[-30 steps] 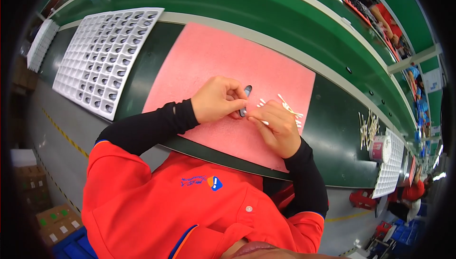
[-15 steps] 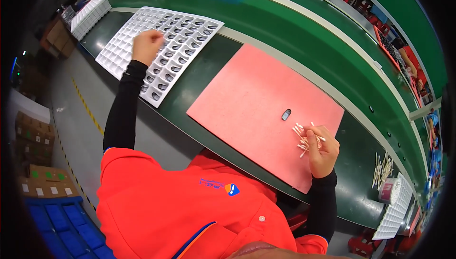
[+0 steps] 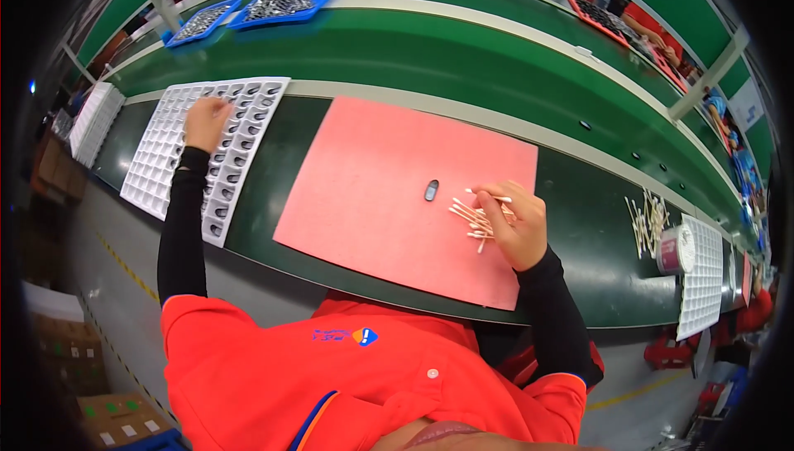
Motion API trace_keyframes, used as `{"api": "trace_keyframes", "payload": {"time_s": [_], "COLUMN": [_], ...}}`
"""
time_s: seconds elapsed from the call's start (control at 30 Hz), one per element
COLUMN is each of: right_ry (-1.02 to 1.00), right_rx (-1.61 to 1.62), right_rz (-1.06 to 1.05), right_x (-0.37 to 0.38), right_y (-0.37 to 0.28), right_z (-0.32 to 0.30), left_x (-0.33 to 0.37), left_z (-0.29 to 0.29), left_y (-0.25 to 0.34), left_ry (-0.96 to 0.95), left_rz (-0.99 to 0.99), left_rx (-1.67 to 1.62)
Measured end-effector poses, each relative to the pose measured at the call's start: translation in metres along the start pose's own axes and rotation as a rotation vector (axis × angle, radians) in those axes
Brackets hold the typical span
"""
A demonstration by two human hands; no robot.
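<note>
My left hand is over the white compartment tray, fingers pinched together; whatever they hold is too small to make out. Several small dark oval parts fill the tray's right-hand rows. Between the thumb and fingers of my right hand is a cotton swab, held above the right part of a pink mat. Below that hand lies a loose pile of cotton swabs, partly hidden by the fingers. One small dark oval part with a grey face lies on the mat, left of the pile.
Blue trays of small metallic parts stand at the far left. At right are more swabs, a round tub and another white tray. Stacked white trays sit at the left end. A green conveyor runs behind.
The whole view has swung, so the bench appears shifted left and turned. My left hand is still over the tray, and my right hand still holds the swab above the pile.
</note>
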State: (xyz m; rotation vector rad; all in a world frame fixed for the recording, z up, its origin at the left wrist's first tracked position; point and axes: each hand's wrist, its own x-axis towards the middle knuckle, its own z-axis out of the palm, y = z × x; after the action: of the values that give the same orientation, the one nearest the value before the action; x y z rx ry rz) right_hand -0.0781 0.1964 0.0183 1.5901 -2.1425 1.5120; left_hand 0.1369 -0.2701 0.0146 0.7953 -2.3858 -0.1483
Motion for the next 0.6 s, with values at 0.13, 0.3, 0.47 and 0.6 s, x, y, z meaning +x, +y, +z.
{"api": "trace_keyframes", "payload": {"time_s": [0.13, 0.3, 0.47, 0.6], "right_ry": [0.030, 0.121, 0.107, -0.021], "right_rx": [-0.015, -0.009, 0.013, -0.013], "right_rz": [0.057, 0.073, 0.039, -0.039], "right_x": [-0.003, -0.002, -0.001, -0.003], "right_y": [0.006, 0.011, 0.009, 0.007], "right_z": [-0.006, -0.009, -0.009, -0.009], "left_x": [-0.018, -0.046, -0.047, -0.060], "left_z": [0.031, 0.052, 0.059, 0.056], "left_y": [0.199, 0.283, 0.295, 0.300], "left_ry": [-0.470, -0.698, -0.868, -0.937], "left_rz": [0.420, 0.727, 0.663, 0.459], "left_rx": [-0.505, -0.417, -0.462, -0.609]}}
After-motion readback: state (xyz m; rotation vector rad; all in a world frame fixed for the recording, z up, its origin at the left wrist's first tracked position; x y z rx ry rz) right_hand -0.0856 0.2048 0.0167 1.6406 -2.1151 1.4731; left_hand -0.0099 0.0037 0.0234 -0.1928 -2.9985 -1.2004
